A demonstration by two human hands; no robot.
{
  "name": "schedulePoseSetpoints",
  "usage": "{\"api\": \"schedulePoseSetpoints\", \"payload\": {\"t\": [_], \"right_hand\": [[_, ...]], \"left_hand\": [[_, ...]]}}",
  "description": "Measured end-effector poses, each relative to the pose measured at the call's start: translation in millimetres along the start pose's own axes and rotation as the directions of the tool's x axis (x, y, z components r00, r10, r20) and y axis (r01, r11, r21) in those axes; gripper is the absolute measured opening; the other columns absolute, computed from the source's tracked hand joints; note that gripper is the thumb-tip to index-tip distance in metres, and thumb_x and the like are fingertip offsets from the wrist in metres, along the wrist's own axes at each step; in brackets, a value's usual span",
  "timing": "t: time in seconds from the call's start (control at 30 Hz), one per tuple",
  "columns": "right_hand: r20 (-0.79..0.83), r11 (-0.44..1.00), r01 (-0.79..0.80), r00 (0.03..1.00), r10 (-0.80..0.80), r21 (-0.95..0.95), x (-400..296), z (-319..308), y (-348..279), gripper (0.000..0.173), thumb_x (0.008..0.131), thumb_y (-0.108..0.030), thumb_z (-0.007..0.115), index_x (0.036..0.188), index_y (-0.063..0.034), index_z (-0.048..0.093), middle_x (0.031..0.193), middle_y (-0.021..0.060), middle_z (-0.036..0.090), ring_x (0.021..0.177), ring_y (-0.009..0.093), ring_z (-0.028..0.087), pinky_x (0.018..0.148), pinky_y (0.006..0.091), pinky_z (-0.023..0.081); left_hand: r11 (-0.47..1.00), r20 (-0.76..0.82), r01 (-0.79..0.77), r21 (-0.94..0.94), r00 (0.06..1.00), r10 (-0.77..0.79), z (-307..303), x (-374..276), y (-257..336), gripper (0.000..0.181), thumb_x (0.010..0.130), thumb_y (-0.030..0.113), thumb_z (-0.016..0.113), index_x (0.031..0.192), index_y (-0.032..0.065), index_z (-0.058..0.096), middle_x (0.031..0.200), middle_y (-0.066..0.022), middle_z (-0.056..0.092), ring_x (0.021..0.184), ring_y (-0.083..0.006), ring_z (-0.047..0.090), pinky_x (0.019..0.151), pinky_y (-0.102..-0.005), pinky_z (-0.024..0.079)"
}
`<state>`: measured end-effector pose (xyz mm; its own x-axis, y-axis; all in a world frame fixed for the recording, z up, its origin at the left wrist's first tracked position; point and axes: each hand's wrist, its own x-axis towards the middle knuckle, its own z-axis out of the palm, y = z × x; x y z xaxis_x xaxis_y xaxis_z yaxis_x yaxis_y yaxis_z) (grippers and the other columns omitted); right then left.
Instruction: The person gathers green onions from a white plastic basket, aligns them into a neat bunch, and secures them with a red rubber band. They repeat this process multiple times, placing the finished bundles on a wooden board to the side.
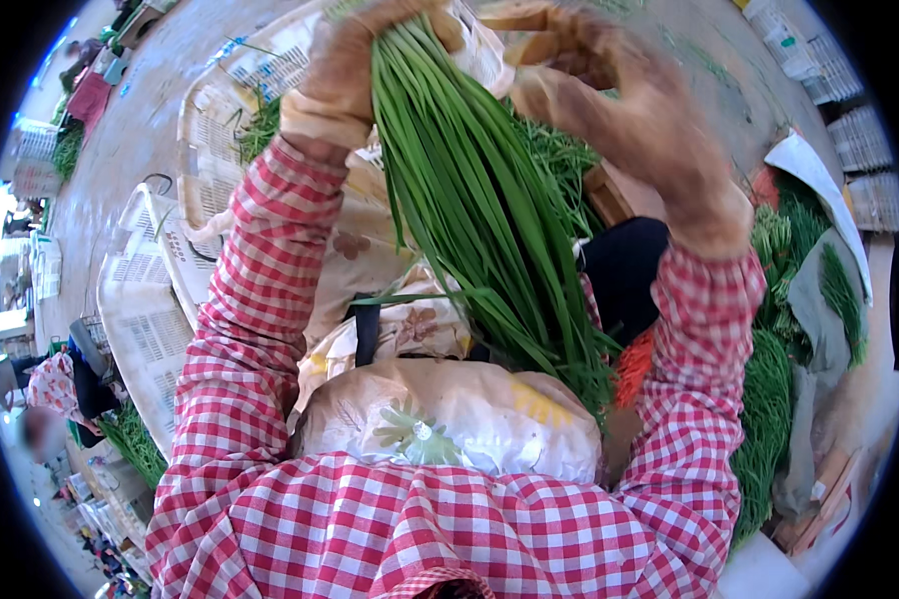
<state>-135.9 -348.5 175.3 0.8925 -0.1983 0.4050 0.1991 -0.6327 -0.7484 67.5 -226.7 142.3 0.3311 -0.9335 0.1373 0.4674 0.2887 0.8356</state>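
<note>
A thick bunch of long green garlic chives (pixel 487 202) hangs from my left hand (pixel 344 67), which is gloved and closed around its upper end. The leaves fan down toward my lap, over a floral-printed apron (pixel 449 419). To the right of the bunch's top, my gloved right hand (pixel 607 97) is raised and blurred by motion. Its fingers are spread and curved, with nothing seen between them. The tips of the bunch brush near a cluster of red-orange strands (pixel 633 367) by my right arm.
White plastic crates (pixel 146 299) stand to my left, and another crate (pixel 210 142) holds loose greens. On the right, bundled greens (pixel 764 427) lie beside a grey cloth (pixel 820 299). Stacked crates (pixel 861 142) line the far right. A person (pixel 64 389) sits at far left.
</note>
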Motion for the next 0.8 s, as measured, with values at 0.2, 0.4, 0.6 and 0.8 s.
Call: {"api": "schedulePoseSetpoints", "payload": {"t": [0.2,0.4,0.6,0.8], "right_hand": [[0.223,0.502,0.321,0.943,-0.246,-0.803,-44.3,92.7,-32.5,0.032,0.078,-0.021,0.062,0.110,-0.0177,0.058,0.092,0.0013,0.055,0.078,0.019,0.054,0.060,0.0332,0.042],[0.485,0.783,-0.299,0.649,0.586,-0.545,-121.4,104.9,97.9,0.047,0.083,-0.035,0.058,0.125,-0.0126,0.053,0.092,0.0223,0.065,0.087,0.039,0.062,0.075,0.0475,0.048],[-0.136,0.675,-0.449,0.875,0.464,-0.585,-76.2,-16.4,19.8,0.050,0.080,-0.032,0.070,0.118,-0.0011,0.059,0.088,0.0170,0.068,0.082,0.027,0.066,0.075,0.0375,0.050],[-0.426,0.995,0.095,0.900,-0.092,-0.013,-15.8,-6.1,-94.4,0.046,0.079,-0.022,0.073,0.121,-0.0097,0.060,0.106,0.0085,0.064,0.093,0.018,0.062,0.084,0.0309,0.048]], "left_hand": [[0.886,0.089,-0.362,0.290,0.932,0.351,2.0,5.6,142.5,0.028,0.088,0.021,0.056,0.104,-0.0023,0.058,0.086,-0.0128,0.063,0.079,-0.0248,0.062,0.073,-0.0358,0.054],[0.671,0.052,-0.715,0.195,0.691,0.721,-55.8,-64.7,264.4,0.039,0.087,0.021,0.054,0.113,-0.0081,0.049,0.086,-0.0084,0.053,0.089,-0.0238,0.051,0.091,-0.0401,0.044],[0.644,0.059,-0.761,-0.078,0.641,0.765,-54.0,-77.5,249.6,0.028,0.085,0.023,0.054,0.097,-0.0024,0.056,0.075,-0.0079,0.060,0.070,-0.0209,0.055,0.077,-0.0333,0.046],[0.649,0.117,-0.725,-0.230,0.641,0.758,-49.0,-65.3,226.7,0.026,0.084,0.022,0.056,0.091,-0.0023,0.059,0.073,-0.0070,0.060,0.070,-0.0196,0.056,0.072,-0.0336,0.047]]}}
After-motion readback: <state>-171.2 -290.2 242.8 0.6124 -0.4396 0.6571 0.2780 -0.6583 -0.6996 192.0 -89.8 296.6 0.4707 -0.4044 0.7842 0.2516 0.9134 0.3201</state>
